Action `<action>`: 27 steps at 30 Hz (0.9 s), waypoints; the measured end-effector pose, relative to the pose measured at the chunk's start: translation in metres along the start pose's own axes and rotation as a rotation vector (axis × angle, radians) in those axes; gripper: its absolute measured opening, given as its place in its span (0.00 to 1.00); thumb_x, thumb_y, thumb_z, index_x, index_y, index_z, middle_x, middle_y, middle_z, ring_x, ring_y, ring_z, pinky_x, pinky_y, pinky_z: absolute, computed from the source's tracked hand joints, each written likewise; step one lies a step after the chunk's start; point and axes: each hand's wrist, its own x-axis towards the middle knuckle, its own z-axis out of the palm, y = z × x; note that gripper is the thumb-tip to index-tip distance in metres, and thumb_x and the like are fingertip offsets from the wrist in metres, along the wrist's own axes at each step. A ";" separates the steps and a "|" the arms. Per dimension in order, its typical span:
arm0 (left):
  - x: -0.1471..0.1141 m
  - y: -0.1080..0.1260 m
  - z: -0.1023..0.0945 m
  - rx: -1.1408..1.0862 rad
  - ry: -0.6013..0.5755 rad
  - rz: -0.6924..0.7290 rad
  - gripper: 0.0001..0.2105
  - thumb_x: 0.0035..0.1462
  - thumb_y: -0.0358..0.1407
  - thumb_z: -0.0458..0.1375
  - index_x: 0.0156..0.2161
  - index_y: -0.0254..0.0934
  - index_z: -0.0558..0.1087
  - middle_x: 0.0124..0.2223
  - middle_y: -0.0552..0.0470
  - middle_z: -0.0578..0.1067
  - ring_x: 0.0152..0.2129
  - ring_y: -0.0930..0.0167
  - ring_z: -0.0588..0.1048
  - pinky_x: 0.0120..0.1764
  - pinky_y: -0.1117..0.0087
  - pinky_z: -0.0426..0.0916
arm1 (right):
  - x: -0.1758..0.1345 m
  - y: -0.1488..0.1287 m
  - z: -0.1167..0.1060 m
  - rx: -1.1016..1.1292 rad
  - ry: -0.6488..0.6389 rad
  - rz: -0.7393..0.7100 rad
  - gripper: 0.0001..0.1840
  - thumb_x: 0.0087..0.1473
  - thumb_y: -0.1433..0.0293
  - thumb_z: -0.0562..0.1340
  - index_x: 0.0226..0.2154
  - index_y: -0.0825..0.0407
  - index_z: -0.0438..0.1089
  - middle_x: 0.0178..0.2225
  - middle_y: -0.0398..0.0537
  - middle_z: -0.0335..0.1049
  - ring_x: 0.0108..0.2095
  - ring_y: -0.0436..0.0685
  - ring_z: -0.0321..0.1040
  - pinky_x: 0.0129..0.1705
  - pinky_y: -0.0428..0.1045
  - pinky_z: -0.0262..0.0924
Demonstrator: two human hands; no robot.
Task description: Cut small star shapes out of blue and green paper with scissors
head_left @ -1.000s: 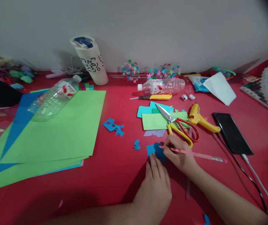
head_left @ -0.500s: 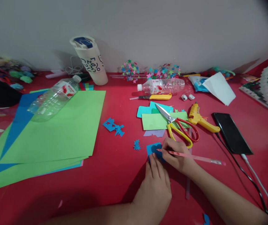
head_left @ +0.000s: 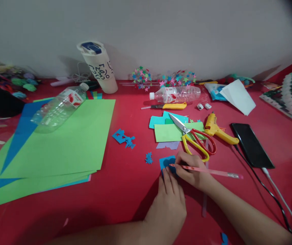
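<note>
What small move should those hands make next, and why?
Probably a short pencil stroke: the right hand grips the pencil with its tip at the small blue paper, while the left hand's fingers lie on that paper, seemingly steadying it.

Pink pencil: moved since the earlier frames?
Yes. The pink pencil has shifted slightly left and down the picture, its tip now closer to the unmoved blue star cutouts.
</note>
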 end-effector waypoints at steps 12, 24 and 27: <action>0.000 -0.003 -0.004 0.026 -0.018 0.024 0.16 0.51 0.32 0.52 0.43 0.23 0.73 0.44 0.29 0.73 0.44 0.53 0.71 0.43 0.57 0.66 | 0.002 -0.010 0.000 0.196 0.224 0.116 0.04 0.54 0.73 0.55 0.29 0.48 0.60 0.25 0.42 0.73 0.28 0.53 0.70 0.28 0.45 0.60; -0.005 0.001 -0.012 0.055 -0.028 0.034 0.16 0.50 0.28 0.51 0.41 0.23 0.74 0.43 0.30 0.74 0.40 0.56 0.73 0.44 0.57 0.65 | 0.003 -0.010 -0.001 0.063 0.239 0.059 0.02 0.51 0.72 0.57 0.28 0.49 0.63 0.24 0.41 0.73 0.26 0.51 0.68 0.26 0.43 0.58; -0.003 -0.002 -0.009 0.045 -0.030 0.053 0.16 0.49 0.27 0.50 0.41 0.23 0.75 0.43 0.31 0.74 0.41 0.57 0.73 0.45 0.57 0.64 | 0.001 -0.013 -0.002 0.231 0.175 0.069 0.05 0.53 0.70 0.55 0.26 0.50 0.62 0.21 0.40 0.67 0.21 0.49 0.61 0.23 0.43 0.56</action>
